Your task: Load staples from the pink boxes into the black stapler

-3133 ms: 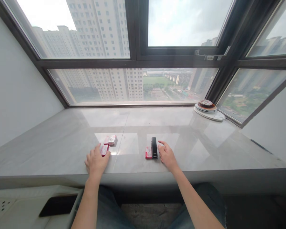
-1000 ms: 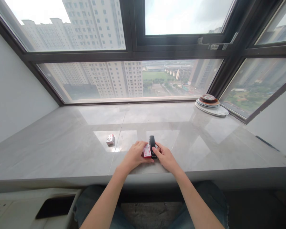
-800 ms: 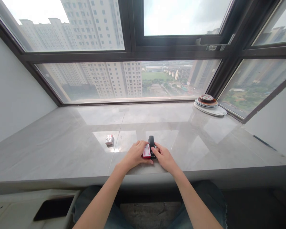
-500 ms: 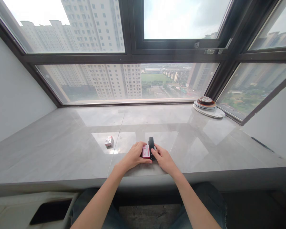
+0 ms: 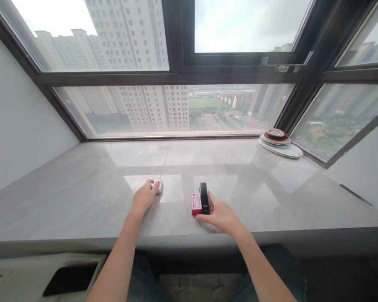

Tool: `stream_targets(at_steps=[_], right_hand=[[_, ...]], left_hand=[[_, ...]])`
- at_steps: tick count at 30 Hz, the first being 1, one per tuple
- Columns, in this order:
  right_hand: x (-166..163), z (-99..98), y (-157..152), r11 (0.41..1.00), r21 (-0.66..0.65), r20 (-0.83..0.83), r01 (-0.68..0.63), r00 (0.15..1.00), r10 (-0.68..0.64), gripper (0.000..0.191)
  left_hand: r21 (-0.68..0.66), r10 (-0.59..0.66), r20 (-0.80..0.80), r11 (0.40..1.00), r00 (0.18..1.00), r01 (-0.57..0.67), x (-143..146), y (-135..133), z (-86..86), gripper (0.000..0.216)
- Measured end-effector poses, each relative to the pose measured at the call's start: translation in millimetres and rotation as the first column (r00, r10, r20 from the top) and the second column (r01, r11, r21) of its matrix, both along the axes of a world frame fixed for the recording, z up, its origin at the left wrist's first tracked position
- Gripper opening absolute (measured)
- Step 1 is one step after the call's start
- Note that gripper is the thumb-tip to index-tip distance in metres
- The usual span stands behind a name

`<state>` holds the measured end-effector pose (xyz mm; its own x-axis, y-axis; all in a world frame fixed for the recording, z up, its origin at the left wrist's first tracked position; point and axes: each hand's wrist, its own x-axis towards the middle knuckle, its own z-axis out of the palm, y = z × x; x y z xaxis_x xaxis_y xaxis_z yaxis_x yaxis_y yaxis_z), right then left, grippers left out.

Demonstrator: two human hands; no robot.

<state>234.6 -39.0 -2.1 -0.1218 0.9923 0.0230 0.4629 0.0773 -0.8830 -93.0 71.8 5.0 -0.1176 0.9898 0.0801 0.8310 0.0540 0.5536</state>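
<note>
A black stapler point(image 5: 204, 197) lies on the grey stone window ledge point(image 5: 82, 197), with a red-and-white staple box point(image 5: 196, 204) flat against its left side. My right hand point(image 5: 219, 214) rests beside the stapler, thumb and fingers curled against its near end and right side. My left hand point(image 5: 144, 197) is out to the left, fingers closed over a small white-and-red box point(image 5: 158, 186), most of which is hidden under the fingers.
A stack of plates point(image 5: 280, 141) sits at the ledge's far right corner by the dark window frame point(image 5: 176, 77). A white unit with a dark slot point(image 5: 34, 281) is below the ledge at my left. My knees are under the ledge's front edge.
My left hand left the red staple box beside the stapler and moved left onto the small white-and-red box. My right hand slid to the stapler's near end.
</note>
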Motion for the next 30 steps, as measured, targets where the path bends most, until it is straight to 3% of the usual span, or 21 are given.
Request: stream_targets(at_steps=[4, 7, 9, 12, 18, 22, 30], right_hand=[[-6.6, 9.8, 9.4, 0.997, 0.072, 0.096, -0.03, 0.995, 0.023, 0.051], [-7.2, 11.4, 12.7, 0.996, 0.076, 0.154, -0.049, 0.987, 0.037, 0.054], [-7.1, 11.0, 13.2, 0.995, 0.068, 0.19, -0.069, 0.98, 0.055, 0.059], [-7.1, 10.7, 12.8, 0.996, 0.047, 0.239, -0.081, 0.969, 0.067, 0.062], [11.0, 13.4, 15.8, 0.991, 0.001, 0.207, -0.131, 0.97, 0.128, 0.054], [60.1, 11.6, 28.7, 0.99, -0.073, 0.196, -0.117, 0.972, 0.129, 0.046], [210.6, 4.7, 53.7, 0.971, -0.239, 0.184, -0.001, 0.982, 0.047, 0.058]], left_hand=[[0.008, -0.24, 0.018, 0.971, 0.971, 0.24, 72.7, 7.2, -10.1, 0.049], [0.024, -0.373, 0.018, 0.928, 0.928, 0.373, 115.1, 3.4, -9.5, 0.048], [0.031, -0.417, 0.014, 0.909, 0.909, 0.416, 128.2, -3.1, -7.7, 0.055], [0.027, -0.42, -0.005, 0.907, 0.908, 0.42, 134.1, -15.3, -7.5, 0.057], [0.027, -0.306, -0.056, 0.951, 0.95, 0.308, 159.9, -28.7, -14.9, 0.053], [0.006, -0.295, -0.028, 0.955, 0.955, 0.296, 214.0, -21.9, -16.3, 0.057], [-0.036, -0.372, 0.108, 0.925, 0.922, 0.378, 370.5, 0.5, -5.9, 0.07]])
